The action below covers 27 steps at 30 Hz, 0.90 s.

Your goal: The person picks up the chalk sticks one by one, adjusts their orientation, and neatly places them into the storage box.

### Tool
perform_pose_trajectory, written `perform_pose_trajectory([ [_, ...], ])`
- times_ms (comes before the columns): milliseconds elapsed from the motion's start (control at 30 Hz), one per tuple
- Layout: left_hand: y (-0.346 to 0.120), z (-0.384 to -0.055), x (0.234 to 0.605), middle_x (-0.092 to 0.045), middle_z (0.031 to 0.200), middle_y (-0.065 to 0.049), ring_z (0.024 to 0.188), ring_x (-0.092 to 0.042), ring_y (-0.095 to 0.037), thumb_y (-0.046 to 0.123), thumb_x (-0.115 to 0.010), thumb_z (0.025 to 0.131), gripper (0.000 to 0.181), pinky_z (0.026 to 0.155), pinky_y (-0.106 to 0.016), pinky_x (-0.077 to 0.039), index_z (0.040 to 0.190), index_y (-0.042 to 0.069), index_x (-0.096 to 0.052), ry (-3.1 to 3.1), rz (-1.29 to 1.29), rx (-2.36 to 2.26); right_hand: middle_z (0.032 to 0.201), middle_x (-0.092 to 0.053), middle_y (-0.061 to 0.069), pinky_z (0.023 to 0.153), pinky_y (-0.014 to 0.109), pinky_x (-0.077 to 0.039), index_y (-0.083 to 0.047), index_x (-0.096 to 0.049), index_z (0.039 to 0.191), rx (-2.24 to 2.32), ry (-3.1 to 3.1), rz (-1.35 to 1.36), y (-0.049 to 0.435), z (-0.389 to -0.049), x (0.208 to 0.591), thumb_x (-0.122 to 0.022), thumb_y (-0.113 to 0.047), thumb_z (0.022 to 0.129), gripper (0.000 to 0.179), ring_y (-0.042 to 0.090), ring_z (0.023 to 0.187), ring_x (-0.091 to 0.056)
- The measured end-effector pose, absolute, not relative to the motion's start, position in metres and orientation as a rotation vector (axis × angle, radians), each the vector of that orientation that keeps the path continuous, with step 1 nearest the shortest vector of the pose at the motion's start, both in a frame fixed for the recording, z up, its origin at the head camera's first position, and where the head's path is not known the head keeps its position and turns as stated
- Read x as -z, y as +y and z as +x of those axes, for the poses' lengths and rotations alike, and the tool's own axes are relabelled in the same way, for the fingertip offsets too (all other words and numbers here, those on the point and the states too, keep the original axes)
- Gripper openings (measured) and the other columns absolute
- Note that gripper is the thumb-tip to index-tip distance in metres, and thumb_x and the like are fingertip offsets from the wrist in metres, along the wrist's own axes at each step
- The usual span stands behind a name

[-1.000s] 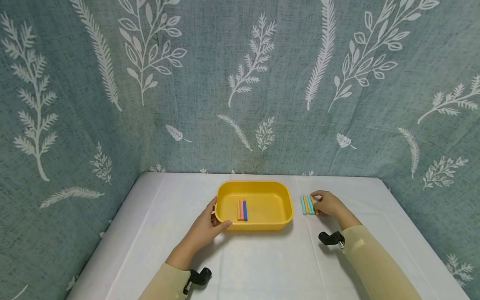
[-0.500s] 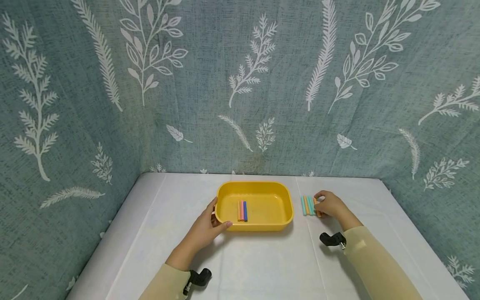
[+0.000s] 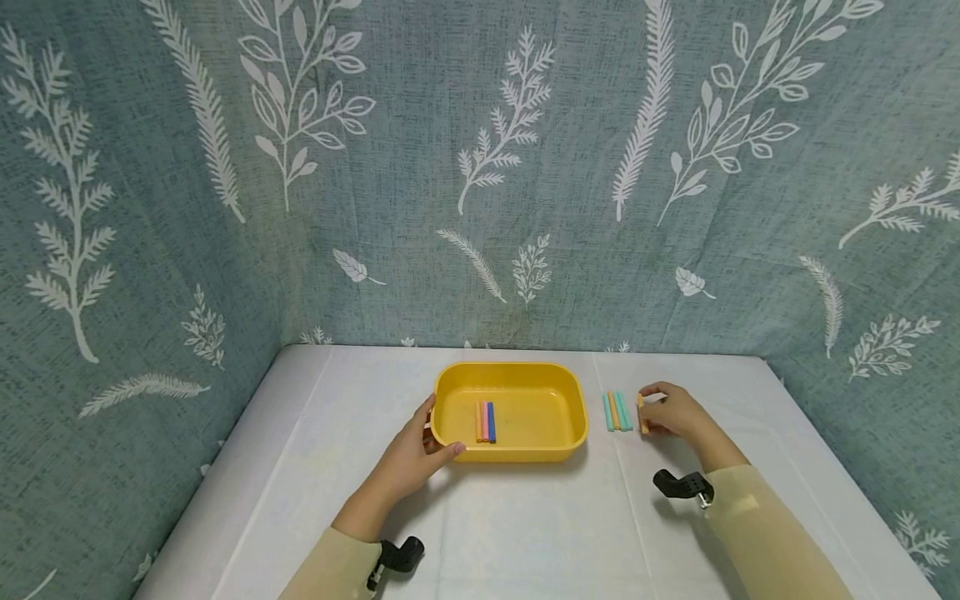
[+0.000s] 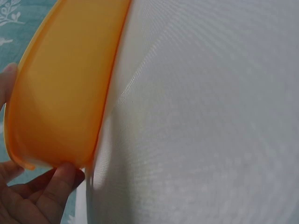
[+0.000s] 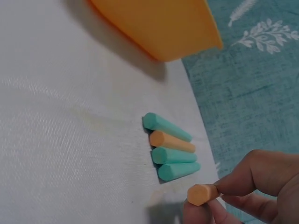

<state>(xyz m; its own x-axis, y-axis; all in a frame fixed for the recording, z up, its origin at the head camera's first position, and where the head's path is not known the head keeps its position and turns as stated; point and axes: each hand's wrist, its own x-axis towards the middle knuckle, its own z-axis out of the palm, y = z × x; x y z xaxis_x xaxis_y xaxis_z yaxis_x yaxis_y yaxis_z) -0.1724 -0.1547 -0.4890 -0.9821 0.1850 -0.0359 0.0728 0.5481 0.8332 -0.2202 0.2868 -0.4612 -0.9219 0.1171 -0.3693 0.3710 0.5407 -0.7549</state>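
My left hand grips the left end of a yellow plastic tub, thumb over the near rim and fingers around the side; in the left wrist view the fingertips lie against its wall. Inside the tub, an orange, a pink and a blue chalk stick lie side by side. To the right of the tub, my right hand pinches an orange six-sided chalk stick between thumb and fingers, close over the table. Just left of it lies a row of green chalk sticks with one orange chalk stick among them.
A white cloth covers the table. Green fabric with white leaf prints hangs behind the table and at both sides. Each wrist wears a black camera mount, such as the right one.
My right hand has drawn the orange chalk stick to the right, away from the row, leaving a gap between them. The left hand and the tub stay in place.
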Motion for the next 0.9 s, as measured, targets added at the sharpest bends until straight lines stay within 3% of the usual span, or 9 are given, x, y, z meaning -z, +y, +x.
perform_pose_trajectory([
  [200, -0.155, -0.172, 0.490, -0.040, 0.153, -0.015, 0.128, -0.055, -0.029, 0.045, -0.078, 0.086, 0.103, 0.103, -0.042, -0.049, 0.162, 0.014, -0.015, 2.662, 0.215, -1.413, 0.105, -0.061, 0.018, 0.064, 0.034, -0.059, 0.004, -0.044, 0.140, 1.402, 2.469, 0.407, 0.289, -0.213, 0.456, -0.061, -0.002, 0.088, 0.055, 0.020, 0.076, -0.061],
  [467, -0.154, -0.172, 0.488, -0.040, 0.153, -0.015, 0.127, -0.055, -0.029, 0.044, -0.078, 0.087, 0.102, 0.103, -0.042, -0.049, 0.162, 0.014, -0.015, 2.651, 0.210, -1.431, 0.091, -0.061, 0.011, 0.068, 0.037, -0.060, 0.005, -0.038, 0.146, 1.567, 2.413, 0.310, 0.285, -0.201, 0.442, -0.060, -0.001, 0.089, 0.062, 0.018, 0.070, -0.060],
  [767, -0.154, -0.171, 0.487, -0.039, 0.154, -0.016, 0.127, -0.055, -0.029, 0.044, -0.078, 0.086, 0.103, 0.103, -0.042, -0.049, 0.162, 0.014, -0.015, 2.647, 0.212, -1.442, 0.100, -0.061, 0.011, 0.076, 0.038, -0.061, 0.003, -0.036, 0.148, 1.653, 2.368, 0.297, 0.277, -0.195, 0.427, -0.061, -0.004, 0.093, 0.061, 0.016, 0.077, -0.064],
  [900, -0.153, -0.171, 0.487, -0.039, 0.154, -0.016, 0.128, -0.055, -0.029, 0.043, -0.078, 0.086, 0.103, 0.103, -0.042, -0.050, 0.162, 0.014, -0.015, 2.645, 0.209, -1.444, 0.108, -0.062, 0.017, 0.077, 0.037, -0.061, 0.003, -0.035, 0.149, 1.672, 2.363, 0.259, 0.272, -0.192, 0.419, -0.061, -0.004, 0.094, 0.060, 0.017, 0.080, -0.065],
])
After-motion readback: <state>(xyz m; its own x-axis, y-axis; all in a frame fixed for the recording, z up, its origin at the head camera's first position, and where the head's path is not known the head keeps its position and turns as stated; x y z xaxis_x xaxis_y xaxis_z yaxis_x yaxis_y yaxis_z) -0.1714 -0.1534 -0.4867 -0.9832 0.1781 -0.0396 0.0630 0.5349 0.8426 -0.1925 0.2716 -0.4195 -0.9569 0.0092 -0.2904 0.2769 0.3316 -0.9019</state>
